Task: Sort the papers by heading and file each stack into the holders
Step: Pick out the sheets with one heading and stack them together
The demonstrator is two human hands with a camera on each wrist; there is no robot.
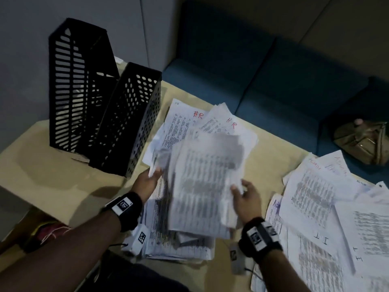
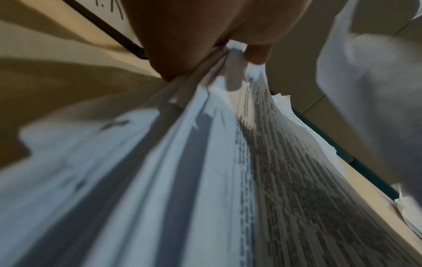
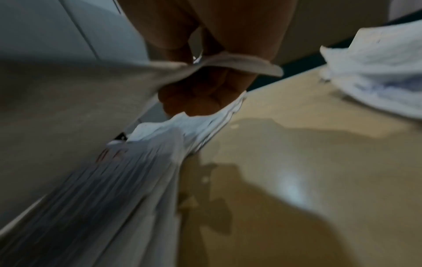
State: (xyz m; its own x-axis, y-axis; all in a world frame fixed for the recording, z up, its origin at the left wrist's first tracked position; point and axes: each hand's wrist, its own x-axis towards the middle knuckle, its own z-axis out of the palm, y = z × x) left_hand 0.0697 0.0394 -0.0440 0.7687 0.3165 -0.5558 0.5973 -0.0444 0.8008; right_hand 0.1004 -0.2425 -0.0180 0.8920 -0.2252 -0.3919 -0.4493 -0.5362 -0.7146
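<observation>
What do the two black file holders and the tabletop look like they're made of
Slotted holder and round-holed holder: matt black, thin perforated walls, probably coated sheet metal, though moulded plastic is possible. Tabletop: smooth pale beige, likely laminate; it shows a soft glare patch in the right wrist view.
</observation>
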